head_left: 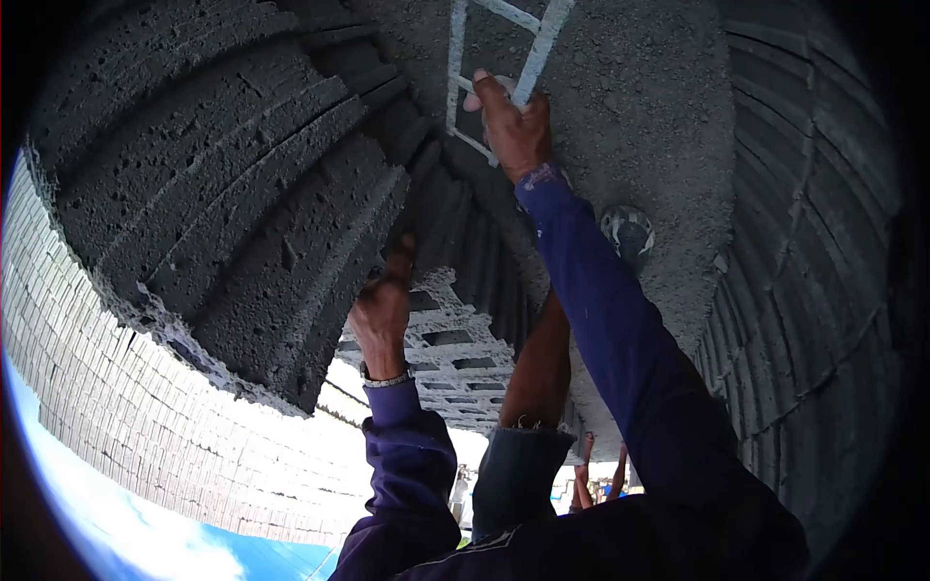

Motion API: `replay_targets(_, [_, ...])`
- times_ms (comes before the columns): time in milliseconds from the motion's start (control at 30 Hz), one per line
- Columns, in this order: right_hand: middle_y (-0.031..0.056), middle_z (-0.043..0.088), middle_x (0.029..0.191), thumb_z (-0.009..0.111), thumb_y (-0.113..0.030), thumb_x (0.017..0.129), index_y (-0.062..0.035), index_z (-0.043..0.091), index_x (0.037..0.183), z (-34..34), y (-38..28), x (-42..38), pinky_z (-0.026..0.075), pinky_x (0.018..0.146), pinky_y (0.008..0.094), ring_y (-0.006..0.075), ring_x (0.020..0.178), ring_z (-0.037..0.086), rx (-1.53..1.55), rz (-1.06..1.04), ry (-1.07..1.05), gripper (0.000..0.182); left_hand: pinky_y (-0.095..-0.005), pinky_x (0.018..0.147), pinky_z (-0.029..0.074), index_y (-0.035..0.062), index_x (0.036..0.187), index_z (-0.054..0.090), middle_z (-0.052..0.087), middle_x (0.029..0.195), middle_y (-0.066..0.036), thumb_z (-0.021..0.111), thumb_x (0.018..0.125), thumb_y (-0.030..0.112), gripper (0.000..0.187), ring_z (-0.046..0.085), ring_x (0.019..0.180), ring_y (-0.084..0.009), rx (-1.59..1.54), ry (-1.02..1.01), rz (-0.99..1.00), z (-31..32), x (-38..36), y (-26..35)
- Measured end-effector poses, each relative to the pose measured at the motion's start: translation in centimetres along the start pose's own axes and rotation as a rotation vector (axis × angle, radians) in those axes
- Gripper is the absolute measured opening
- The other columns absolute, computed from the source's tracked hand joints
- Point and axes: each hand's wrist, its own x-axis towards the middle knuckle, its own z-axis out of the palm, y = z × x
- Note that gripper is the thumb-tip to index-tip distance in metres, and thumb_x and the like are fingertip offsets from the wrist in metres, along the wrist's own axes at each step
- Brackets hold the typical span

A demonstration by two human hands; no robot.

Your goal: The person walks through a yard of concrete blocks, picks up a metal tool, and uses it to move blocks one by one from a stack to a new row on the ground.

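My right hand (518,131) is closed round one bar of a pale, crusted metal frame (538,53) above the grey, gritty ground. The frame's upper end runs out of view. My left hand (381,315), with a bracelet at its wrist, is by the end of the dark grey, ridged concrete blocks (262,242). One digit stretches up along the block edge while the other fingers look curled. What they grip, if anything, is hidden. Between my arms shows a bare leg (538,373) below a frayed dark cuff.
The view is upside down, with sky at the bottom. Stacked hollow concrete blocks (455,358) stand behind my left hand. A second ridged block row (804,194) lines the right side. A round grey object (628,232) lies on the ground. Other people's legs (586,470) show far off.
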Motion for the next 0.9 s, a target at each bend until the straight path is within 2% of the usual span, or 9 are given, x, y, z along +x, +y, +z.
replay_targets(133, [-0.0042,0.043,0.049,0.067,-0.034,0.089,-0.0013,0.066,0.072,-4.8,-3.2,-2.6,0.031,0.044,0.028,0.0076,0.043,0.038,-0.019,0.048,0.06,0.037,-0.0399,0.062,0.044,-0.0078,0.065,0.061,0.061,0.061,-0.015,0.077,0.073,0.045,0.055,0.057,0.06,-0.0247,0.046,-0.014,0.032,1.5,-0.4,1.6])
replay_targets(200, [-0.0037,0.042,0.05,0.068,-0.032,0.088,-0.0018,0.065,0.074,-7.4,-3.7,-4.2,0.031,0.043,0.0283,0.0087,0.042,0.038,-0.05,0.124,0.116,0.033,-0.0484,0.081,0.047,-0.0055,0.082,0.066,0.067,0.084,-0.026,0.071,0.077,0.041,0.047,0.061,0.087,-0.0466,0.171,0.073,0.228,2.8,-1.0,1.4])
replay_targets(367, [0.0026,0.052,0.057,0.061,-0.039,0.091,-0.0021,0.064,0.072,-13.9,-9.1,-11.4,0.038,0.048,0.0333,0.0146,0.046,0.047,-0.367,0.283,0.175,0.042,-0.0476,0.088,0.046,-0.0056,0.108,0.065,0.066,0.103,-0.029,0.067,0.081,0.033,0.047,0.061,0.098,-0.0442,0.051,0.108,0.117,-3.5,-7.9,4.9])
replay_targets(500, [0.0105,0.063,0.066,0.059,-0.038,0.092,0.0018,0.068,0.079,-19.0,-12.8,-16.1,0.043,0.063,0.042,0.0245,0.056,0.056,-0.719,0.261,0.205,0.043,-0.0377,0.064,0.051,-0.0024,0.097,0.071,0.069,0.074,-0.018,0.064,0.086,0.029,0.034,0.069,0.07,-0.0243,-0.391,-0.253,-0.374,-8.3,-17.4,4.6])
replay_targets(567, [0.016,0.066,0.071,0.06,-0.041,0.09,0.0017,0.069,0.076,-23.3,-11.3,-17.5,0.044,0.068,0.0458,0.0342,0.062,0.06,-0.968,-0.09,0.091,0.046,-0.0444,0.059,0.046,0.003,0.082,0.071,0.062,0.066,-0.021,0.061,0.088,0.042,0.04,0.065,0.067,-0.0394,-0.381,-0.32,-0.404,-10.3,-21.3,3.7])
replay_targets(633, [0.0212,0.066,0.074,0.058,-0.041,0.091,0.0026,0.068,0.073,-17.7,-21.2,-22.9,0.044,0.072,0.0493,0.0427,0.067,0.06,-0.807,0.199,0.183,0.048,-0.0487,0.058,0.044,0.0021,0.079,0.07,0.06,0.064,-0.023,0.059,0.089,0.043,0.043,0.063,0.066,-0.0422,-0.318,-0.309,-0.438,-12.3,-24.2,3.2])
replay_targets(700, [0.0172,0.057,0.056,0.056,-0.039,0.093,0.0001,0.064,0.068,-18.6,-22.6,-25.7,0.041,0.056,0.0472,0.0354,0.054,0.055,-0.922,0.004,0.1,0.047,-0.0501,0.056,0.043,0.0024,0.078,0.069,0.062,0.07,-0.026,0.06,0.089,0.034,0.035,0.061,0.066,-0.0451,-0.271,-0.264,-0.222,-11.8,-26.1,-0.4])
replay_targets(833, [0.0244,0.065,0.075,0.053,-0.037,0.093,-0.0011,0.068,0.083,-18.0,-27.5,-32.5,0.047,0.073,0.0499,0.0422,0.073,0.063,-1.137,-0.037,0.018,0.04,-0.0446,0.059,0.047,-0.001,0.079,0.068,0.064,0.064,-0.019,0.06,0.088,0.021,0.025,0.063,0.059,-0.0369,-0.585,-0.306,-0.13,-15.8,-25.3,-1.2])
replay_targets(900, [0.0229,0.067,0.083,0.054,-0.036,0.089,-0.0015,0.069,0.086,-17.5,-30.1,-37.0,0.049,0.075,0.0502,0.0411,0.082,0.064,-1.102,-0.038,0.088,0.038,-0.0404,0.056,0.047,-0.0039,0.08,0.066,0.065,0.063,-0.015,0.06,0.087,0.016,0.022,0.062,0.055,-0.0267,-0.348,-0.369,0.095,-17.4,-22.9,-2.3])
